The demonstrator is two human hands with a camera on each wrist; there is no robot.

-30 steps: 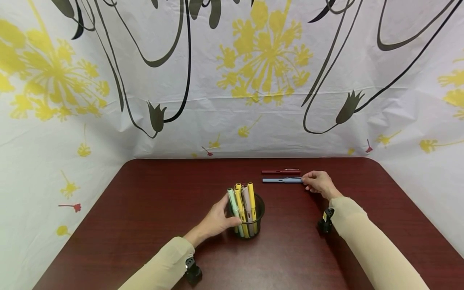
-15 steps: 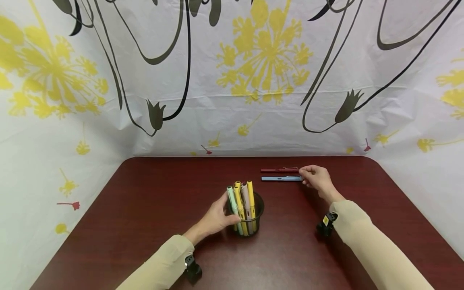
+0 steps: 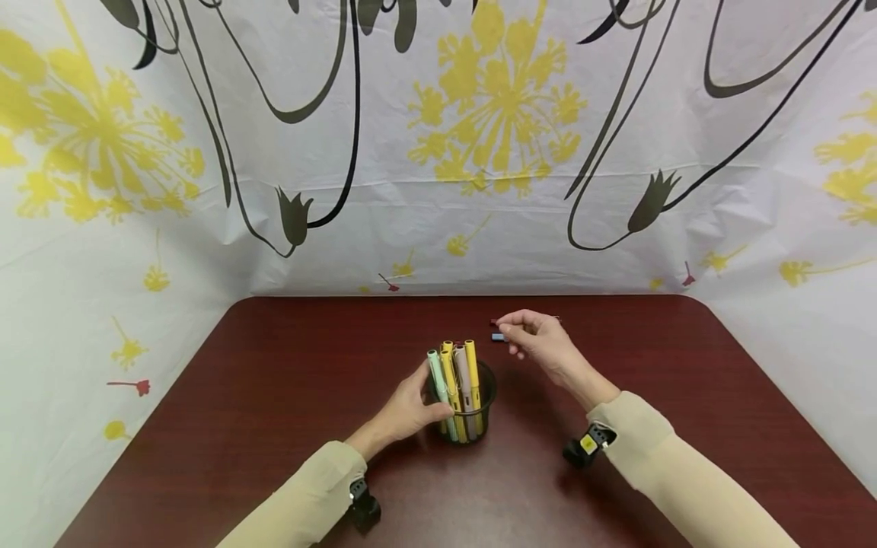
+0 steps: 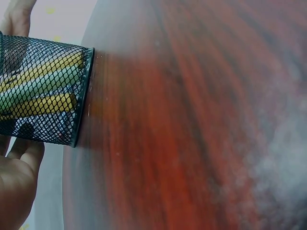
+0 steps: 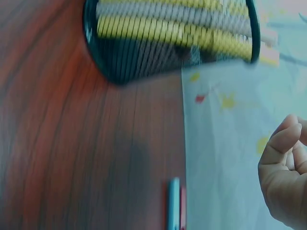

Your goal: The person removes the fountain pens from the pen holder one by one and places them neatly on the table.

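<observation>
A black mesh pen cup [image 3: 489,392] stands upright on the table. My left hand [image 3: 404,411] holds it from the left side, thumb across the near front. In it are several capped pens: a mint green pen [image 3: 437,373], yellow pens [image 3: 470,361] and a greyish pen [image 3: 464,373]. My right hand [image 3: 541,342] hovers right of and behind the cup, fingers loosely curled, with nothing visible in them. Behind that hand, mostly hidden, lie a light blue pen [image 3: 498,337] and a dark red pen [image 3: 493,323]. The right wrist view shows the blue pen [image 5: 173,203] beside the red one [image 5: 183,208].
The dark reddish wooden table [image 3: 308,358] has rounded far corners. A white sheet [image 3: 384,152] with yellow and grey flower prints hangs behind and along its sides. Small black cameras [image 3: 581,450] are strapped to both wrists.
My right hand has moved left from the right ends of the two pens, now covering most of them. The left hand and the pen cup have stayed in place.
</observation>
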